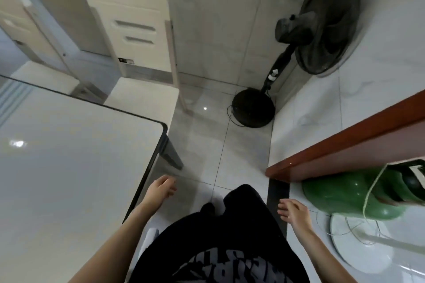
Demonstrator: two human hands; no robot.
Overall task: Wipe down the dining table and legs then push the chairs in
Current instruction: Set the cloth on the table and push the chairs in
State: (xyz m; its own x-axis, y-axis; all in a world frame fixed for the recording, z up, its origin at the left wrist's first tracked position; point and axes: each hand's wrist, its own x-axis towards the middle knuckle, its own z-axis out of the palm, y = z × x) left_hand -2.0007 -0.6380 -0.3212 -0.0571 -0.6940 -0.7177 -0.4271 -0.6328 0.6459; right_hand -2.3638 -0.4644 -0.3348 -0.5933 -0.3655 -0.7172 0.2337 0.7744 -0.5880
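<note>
standing at the near-right corner of the dining table (69, 167), glossy white top with a dark rim. left hand (161, 187) hangs just off the table's right edge, below the corner, fingers loosely curled, holding nothing. right hand (294, 211) is well away from the table on my other side, fingers loosely spread, also empty. no cloth in view in either hand or on the top.

table leg (171, 156), grey, slants out under the corner, just ahead of my left hand. near chair (138, 41) sits at the table's far edge by the corner, seat showing past the rim, back facing away from the table. far chair (20, 30) is further left along that same edge.

my guess: top looks wiped, so the step is either the leg or the chairs. with no cloth in hand i'd say the chairs.

to do it well: walk round the corner, keeping clear of the slanted leg. take the near chair by the top of its back with both hands and push it straight at the table so its legs don't skew. stop before the back hits the rim.

black pedestal fan (322, 25) stands beyond the corner. its cord loops on the floor, a trip risk. green fan (349, 193) lies far right of the table.
</note>
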